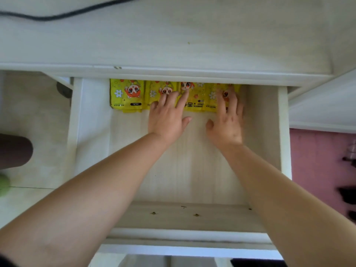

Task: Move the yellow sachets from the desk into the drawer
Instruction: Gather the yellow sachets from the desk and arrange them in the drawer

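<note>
Several yellow sachets (pixel 126 95) with cartoon faces lie in a row along the back of the open white drawer (pixel 283 132), partly under the desk edge. My left hand (pixel 167 116) lies flat, fingers spread, its fingertips pressing on the middle sachets. My right hand (pixel 228 120) also lies flat with fingers apart, covering the rightmost sachet (pixel 211 97). Neither hand grips anything. The leftmost sachet is untouched.
The white desk top (pixel 173 35) fills the upper view, with a black cable (pixel 67 14) across its far left. The drawer's front wall (pixel 183 216) is near me. A pink surface (pixel 317 160) lies to the right, pale floor to the left.
</note>
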